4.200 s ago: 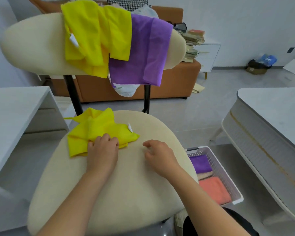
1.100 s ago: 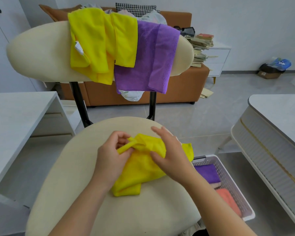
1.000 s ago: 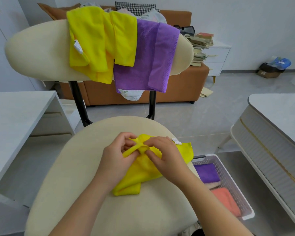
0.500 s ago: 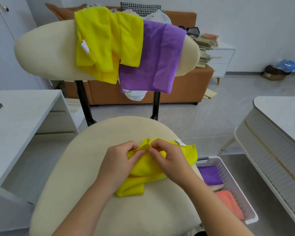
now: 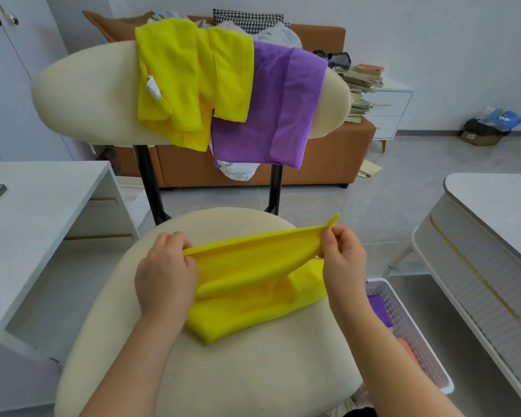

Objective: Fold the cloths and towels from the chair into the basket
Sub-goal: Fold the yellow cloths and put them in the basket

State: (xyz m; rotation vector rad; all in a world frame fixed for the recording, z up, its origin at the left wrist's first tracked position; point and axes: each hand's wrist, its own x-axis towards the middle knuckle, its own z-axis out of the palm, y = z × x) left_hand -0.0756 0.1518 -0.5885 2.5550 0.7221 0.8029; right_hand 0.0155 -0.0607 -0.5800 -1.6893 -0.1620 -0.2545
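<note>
Two hands stretching yellow cloth (long axis left-right), chair seat

I hold a plain bright yellow cloth. The chair is cream with black posts. The draped cloths are yellow, the towel purple. The basket is white and perforated, its contents purple and coral. The sofa is tan, the cushion black-and-white check.
</note>
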